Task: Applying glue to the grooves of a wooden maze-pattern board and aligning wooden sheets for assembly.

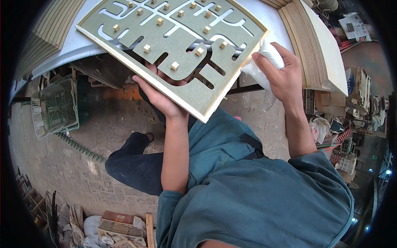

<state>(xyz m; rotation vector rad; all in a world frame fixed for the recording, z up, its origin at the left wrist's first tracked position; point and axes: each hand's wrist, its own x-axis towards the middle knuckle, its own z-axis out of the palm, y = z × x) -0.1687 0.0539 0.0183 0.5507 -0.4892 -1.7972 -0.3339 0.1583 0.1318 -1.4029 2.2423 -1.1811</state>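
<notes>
A grey-green board [191, 96] with curved cut-out slots and several small wooden cubes on its face is set in a pale wooden frame. It is tilted, with its near corner sticking out past the table's edge. My left hand [162, 98] is closed on the frame's near left side, thumb along the edge and fingers partly hidden underneath, showing through the slots. In my right hand [283, 73] is a squeezed clear plastic bag of white material [271, 57]. Its tip is close to the frame's right edge; whether it touches cannot be made out.
Beneath the board stands a white-topped table [264, 15]. Stacked wooden panels rise at the right [316, 49] and at the far left [47, 31]. A plastic crate [56, 108] and a green coiled hose [82, 147] are at the left, while bags and wood scraps lie at the lower left.
</notes>
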